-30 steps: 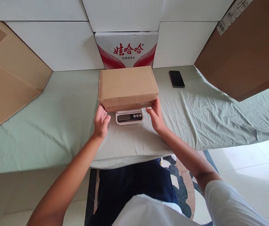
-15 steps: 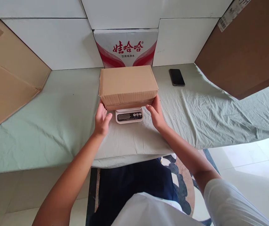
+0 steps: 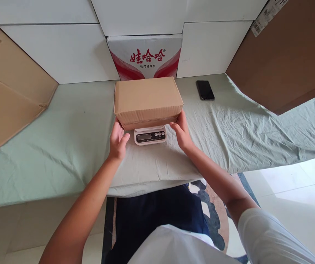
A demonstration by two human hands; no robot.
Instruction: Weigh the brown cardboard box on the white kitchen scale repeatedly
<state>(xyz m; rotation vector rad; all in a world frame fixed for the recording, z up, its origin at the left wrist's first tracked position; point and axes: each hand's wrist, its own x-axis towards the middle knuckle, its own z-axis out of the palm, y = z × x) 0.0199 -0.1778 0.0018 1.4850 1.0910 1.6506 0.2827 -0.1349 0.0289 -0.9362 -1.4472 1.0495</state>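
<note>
A closed brown cardboard box is over a small white digital kitchen scale. Only the scale's front, with its dark display and round buttons, shows below the box; its platform is hidden. My left hand grips the box's lower left front corner, its fingers partly under the edge and its thumb sticking out. At the lower right front corner, my right hand holds the box in the same way, fingertips hidden behind it. Whether the box rests fully on the scale I cannot tell.
A black phone lies on the green cloth to the right. Behind the box stands a white and red carton against white panels. Large brown cardboard pieces stand at left and right.
The camera view has shifted very slightly. Both hands, the box and the scale keep the same places relative to each other.
</note>
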